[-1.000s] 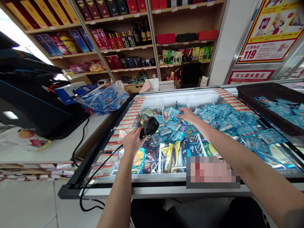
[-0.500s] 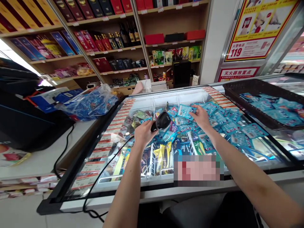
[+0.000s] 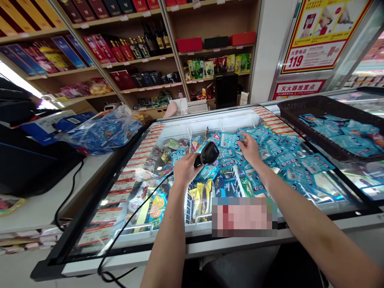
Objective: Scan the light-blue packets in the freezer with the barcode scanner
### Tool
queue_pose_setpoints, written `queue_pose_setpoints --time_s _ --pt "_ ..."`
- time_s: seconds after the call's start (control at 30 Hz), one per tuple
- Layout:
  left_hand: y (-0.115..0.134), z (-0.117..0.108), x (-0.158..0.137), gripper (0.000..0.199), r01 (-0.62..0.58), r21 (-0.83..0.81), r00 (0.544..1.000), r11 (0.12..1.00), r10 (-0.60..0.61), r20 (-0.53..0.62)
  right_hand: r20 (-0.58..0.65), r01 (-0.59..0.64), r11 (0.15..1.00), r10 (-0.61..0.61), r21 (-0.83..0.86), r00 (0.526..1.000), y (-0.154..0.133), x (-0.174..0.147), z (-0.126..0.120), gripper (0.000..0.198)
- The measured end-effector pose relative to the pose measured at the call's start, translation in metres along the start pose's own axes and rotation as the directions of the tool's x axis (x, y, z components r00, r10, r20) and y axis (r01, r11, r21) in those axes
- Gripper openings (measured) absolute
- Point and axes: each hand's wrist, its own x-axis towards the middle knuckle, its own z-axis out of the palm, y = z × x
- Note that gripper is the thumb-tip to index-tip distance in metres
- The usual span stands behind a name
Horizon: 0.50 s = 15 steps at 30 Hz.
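Observation:
My left hand [image 3: 186, 169] is wrapped round the handle of a black barcode scanner [image 3: 209, 153], whose head points right. A black cable [image 3: 132, 218] runs from it down over the freezer's front edge. My right hand [image 3: 249, 148] pinches the right edge of a light blue packet [image 3: 229, 140], held with its printed barcode side up. Around and below that hand, several similar blue packets [image 3: 280, 154] lie in a loose heap on the glass top of the chest freezer [image 3: 126, 247]. Some of the heap is hidden by my right hand and forearm.
A dark basket [image 3: 318, 148] of blue packets stands at the right on the freezer. To the left, a clear plastic bag [image 3: 112, 130] of blue packets lies beside a black machine [image 3: 27, 160]. Behind are shelves [image 3: 144, 60] with boxes and bottles. Ice-cream wrappers [image 3: 201, 196] show through the glass.
The view has shifted slightly. The scanner has moved a little closer to the packet in my right hand, which now lies flatter. Both hands keep their hold.

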Motion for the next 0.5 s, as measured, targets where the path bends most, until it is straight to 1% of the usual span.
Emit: queue_pose_setpoints --time_s 0.1,0.27,0.5 --pt "0.0012 -0.0003 -0.0002 0.032 -0.018 0.002 1.0 1.0 0.018 -0.006 0.002 0.025 0.999 -0.025 -0.023 1.0 -0.0015 -0.0003 -0.0005 0.041" --pt "0.0034 0.0022 -0.0009 0.033 -0.052 0.017 0.999 0.999 0.052 -0.008 -0.012 0.063 0.998 -0.063 -0.009 0.998 -0.0001 0.0004 -0.0008 0.038" --pt "0.0044 0.004 -0.0012 0.034 -0.048 0.011 0.999 0.999 0.049 -0.012 0.017 0.04 0.998 -0.04 -0.041 0.999 -0.0035 -0.0013 -0.0025 0.039"
